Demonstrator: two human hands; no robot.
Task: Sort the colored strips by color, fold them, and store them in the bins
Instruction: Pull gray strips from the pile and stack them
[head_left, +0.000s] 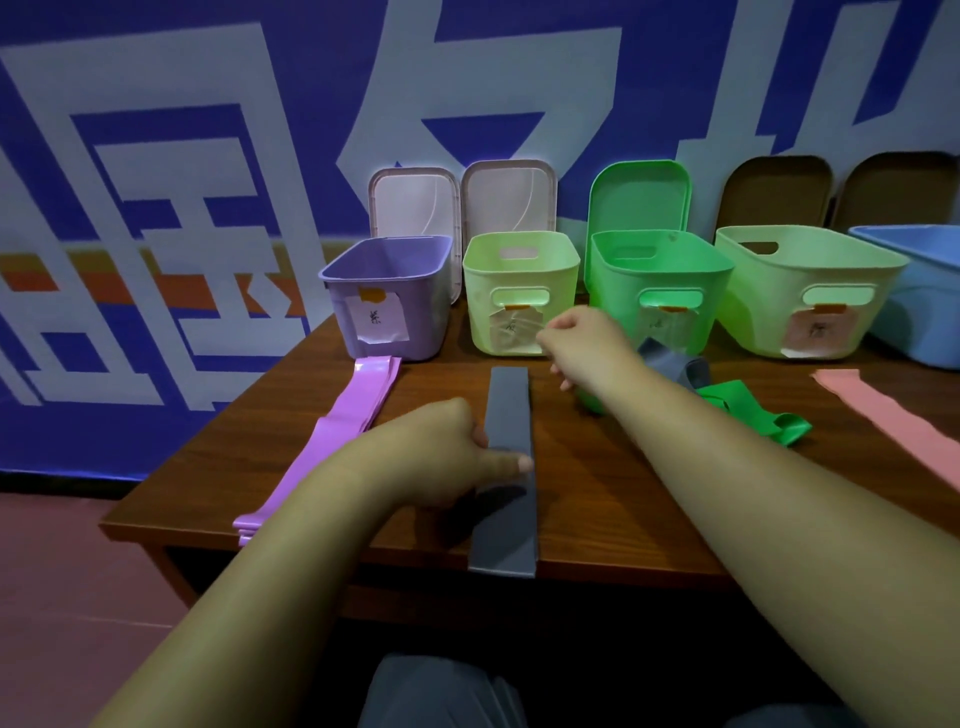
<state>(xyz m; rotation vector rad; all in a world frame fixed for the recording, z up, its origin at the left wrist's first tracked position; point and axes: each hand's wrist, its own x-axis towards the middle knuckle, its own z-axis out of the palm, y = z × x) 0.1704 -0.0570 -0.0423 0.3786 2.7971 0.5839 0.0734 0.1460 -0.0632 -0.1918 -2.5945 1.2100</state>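
A long grey strip (508, 415) lies flat down the middle of the wooden table (597, 483), its near end hanging over the front edge. My left hand (457, 452) holds its left edge, thumb laid on top. My right hand (584, 345) hovers with curled fingers by the strip's far end, in front of the pale green bin (519, 249); nothing shows in its fingers. Purple strips (337, 441) lie stacked at the left. A crumpled grey strip (670, 358) and green strips (748, 410) lie behind my right forearm. A pink strip (893, 415) lies at the right.
Along the back stand a purple bin (387, 260), a green bin (660, 265), a larger pale green bin (810, 260) and a blue bin (924, 291), all open, most with paper labels. Their lids (415, 202) lean against the blue and white wall. The table's left edge is near the purple strips.
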